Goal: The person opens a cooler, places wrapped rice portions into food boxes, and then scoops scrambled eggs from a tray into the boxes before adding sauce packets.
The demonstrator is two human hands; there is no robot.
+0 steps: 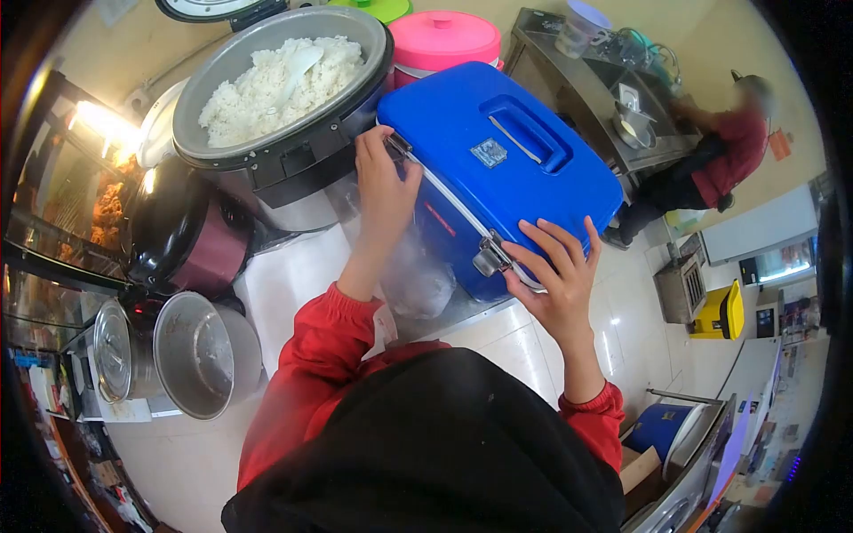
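Note:
A blue cooler box (462, 178) with its lid down stands before me, a carry handle set in the lid. At its left metal latch (399, 145), my left hand (384, 191) has its fingertips on the latch, thumb and fingers apart. My right hand (558, 280) is at the other latch (490, 255), thumb near the clasp and the other fingers spread over the lid's edge. Left of the box, a large open rice cooker (191, 115) holds white rice (240, 102) with a pale scoop (300, 73) in it. A clear plastic bag (418, 280) lies below the box.
A pink-lidded container (444, 37) stands behind the box. Metal pots (213, 355) and a dark cooker (182, 231) are on the left, near a lit food display (98, 178). Another person (733, 147) is at a sink counter (577, 98). A yellow bin (720, 311) stands right.

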